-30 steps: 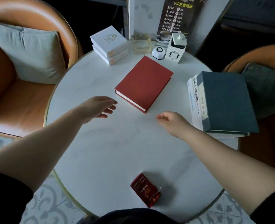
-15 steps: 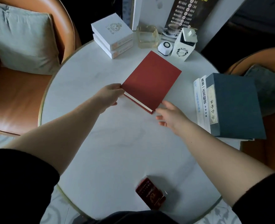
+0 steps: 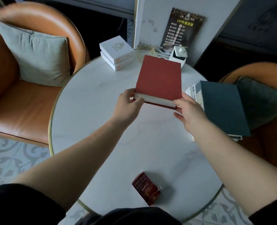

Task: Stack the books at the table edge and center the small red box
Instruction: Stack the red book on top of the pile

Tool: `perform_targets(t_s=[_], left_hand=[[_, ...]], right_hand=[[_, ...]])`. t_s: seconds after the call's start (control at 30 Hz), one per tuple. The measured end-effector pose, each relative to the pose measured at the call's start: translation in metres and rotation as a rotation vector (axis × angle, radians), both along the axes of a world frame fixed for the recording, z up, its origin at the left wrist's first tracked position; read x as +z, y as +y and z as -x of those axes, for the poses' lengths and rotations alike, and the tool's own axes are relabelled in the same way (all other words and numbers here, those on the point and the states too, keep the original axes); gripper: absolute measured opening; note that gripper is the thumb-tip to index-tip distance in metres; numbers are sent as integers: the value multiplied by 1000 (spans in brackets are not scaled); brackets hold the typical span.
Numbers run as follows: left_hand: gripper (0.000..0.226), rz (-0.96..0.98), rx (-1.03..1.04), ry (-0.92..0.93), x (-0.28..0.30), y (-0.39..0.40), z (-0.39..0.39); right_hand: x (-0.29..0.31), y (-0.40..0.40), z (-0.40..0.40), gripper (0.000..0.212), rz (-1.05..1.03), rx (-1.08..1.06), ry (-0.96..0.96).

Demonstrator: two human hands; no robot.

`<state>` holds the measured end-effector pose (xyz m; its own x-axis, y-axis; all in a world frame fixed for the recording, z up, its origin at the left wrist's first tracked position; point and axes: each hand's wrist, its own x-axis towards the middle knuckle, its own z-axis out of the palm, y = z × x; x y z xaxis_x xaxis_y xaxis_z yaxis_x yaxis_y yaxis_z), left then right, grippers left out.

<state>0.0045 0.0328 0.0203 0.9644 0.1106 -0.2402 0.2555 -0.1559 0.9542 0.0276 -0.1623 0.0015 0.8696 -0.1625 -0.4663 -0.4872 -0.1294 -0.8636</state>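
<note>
A red hardcover book [image 3: 158, 78] is held above the round white table [image 3: 89, 101], tilted with its page edge toward me. My left hand [image 3: 128, 106] grips its near left corner and my right hand [image 3: 189, 112] grips its near right corner. At the table's right edge lies a stack of books topped by a dark blue-grey book [image 3: 222, 108], with white spines showing at its left. The small red box [image 3: 146, 190] lies near the table's front edge, between my forearms.
Two stacked white boxes [image 3: 116, 52] sit at the table's far side, beside a glass ashtray [image 3: 145, 51], a white holder [image 3: 178, 56] and a black price sign [image 3: 182, 30]. Orange armchairs stand left [image 3: 20, 103] and right, each with a cushion.
Both hands reached from the middle of the table to the red book, took its near corners, turned it square to me and raised it off the table.
</note>
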Motion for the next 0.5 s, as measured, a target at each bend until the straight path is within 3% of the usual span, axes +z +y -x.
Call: perform_targets(t_s=[0.2,0.5], left_hand=[[35,37,-216,-79,33,-46,39],[52,50,-400,-5,31,-135,79]], right_hand=[[41,-68,33,42,29,4,-137],[57,-181,94,49,131,-65,-195]])
